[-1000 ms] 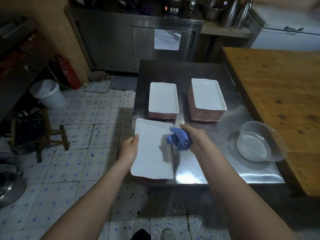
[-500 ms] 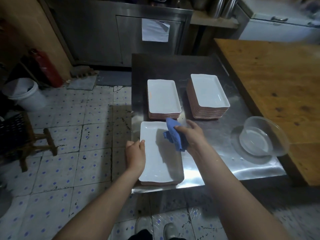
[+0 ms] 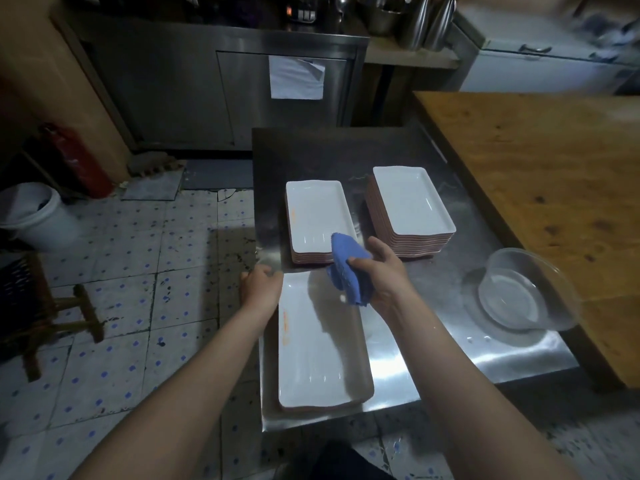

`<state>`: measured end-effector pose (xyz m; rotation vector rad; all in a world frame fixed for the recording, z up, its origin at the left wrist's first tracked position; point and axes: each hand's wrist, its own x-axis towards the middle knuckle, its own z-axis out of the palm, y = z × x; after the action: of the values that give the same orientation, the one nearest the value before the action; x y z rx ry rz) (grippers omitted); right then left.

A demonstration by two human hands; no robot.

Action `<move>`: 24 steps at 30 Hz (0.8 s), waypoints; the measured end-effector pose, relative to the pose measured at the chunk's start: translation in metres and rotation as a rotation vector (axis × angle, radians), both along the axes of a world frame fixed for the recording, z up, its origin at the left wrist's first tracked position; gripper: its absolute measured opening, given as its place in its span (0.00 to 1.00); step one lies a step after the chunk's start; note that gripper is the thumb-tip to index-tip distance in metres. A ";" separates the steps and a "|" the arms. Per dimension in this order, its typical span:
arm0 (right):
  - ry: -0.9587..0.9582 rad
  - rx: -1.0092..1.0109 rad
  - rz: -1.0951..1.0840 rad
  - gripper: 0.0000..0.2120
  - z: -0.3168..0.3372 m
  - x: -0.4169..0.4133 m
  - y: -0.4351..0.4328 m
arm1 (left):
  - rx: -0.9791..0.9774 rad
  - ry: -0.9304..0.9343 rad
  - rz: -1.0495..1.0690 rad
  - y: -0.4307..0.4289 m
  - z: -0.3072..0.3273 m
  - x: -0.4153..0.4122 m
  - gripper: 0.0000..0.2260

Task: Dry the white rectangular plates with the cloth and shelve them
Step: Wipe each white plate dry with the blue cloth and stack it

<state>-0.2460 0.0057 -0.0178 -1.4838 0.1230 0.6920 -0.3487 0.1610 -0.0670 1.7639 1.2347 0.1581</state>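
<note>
White rectangular plate (image 3: 318, 358) lying flat at the steel tabletop's (image 3: 433, 358) near edge. Left hand (image 3: 261, 289), fingers curled, grips its far-left corner; right hand (image 3: 381, 275) clutches a bunched blue cloth (image 3: 346, 268) above its far end. Beyond: two plate stacks, left (image 3: 315, 216) and right (image 3: 412, 202).

Left forearm (image 3: 194, 375) and right forearm (image 3: 450, 358): both bare along the whole length that shows, up to the lower frame edge. Left hand (image 3: 261, 289) and right hand (image 3: 381, 275): bare. Bottom centre, between the arms: a dark garment (image 3: 332, 462); cut and fabric cannot be told.
</note>
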 end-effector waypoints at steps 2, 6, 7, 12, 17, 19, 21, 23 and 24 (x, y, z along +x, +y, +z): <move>-0.022 -0.006 0.028 0.33 0.001 0.011 0.004 | 0.000 -0.041 -0.012 0.010 0.005 0.018 0.09; -0.028 0.006 0.064 0.35 -0.004 0.039 0.017 | -0.024 -0.104 -0.004 0.027 0.009 0.060 0.15; -0.024 0.007 0.077 0.36 -0.005 0.047 0.021 | -0.030 -0.110 -0.003 0.031 0.008 0.070 0.13; 0.042 0.019 0.143 0.38 -0.013 0.091 0.042 | -0.040 -0.038 0.012 0.051 -0.009 0.116 0.20; 0.171 0.062 0.103 0.35 -0.025 0.119 0.060 | 0.010 -0.029 0.020 0.059 -0.024 0.139 0.16; 0.200 0.077 0.108 0.34 -0.027 0.124 0.065 | 0.115 0.013 -0.006 0.060 -0.027 0.140 0.14; 0.261 0.116 0.107 0.31 -0.029 0.129 0.071 | 0.230 0.043 -0.024 0.060 -0.027 0.140 0.10; 0.336 0.194 0.090 0.26 -0.029 0.130 0.073 | 0.304 0.042 -0.025 0.056 -0.025 0.138 0.09; 0.364 0.233 0.083 0.24 -0.028 0.131 0.074 | 0.322 0.041 -0.014 0.055 -0.024 0.137 0.09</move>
<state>-0.1148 0.0801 -0.0462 -1.1352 0.2513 1.0060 -0.2120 0.2157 -0.0908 2.0595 1.2799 0.3295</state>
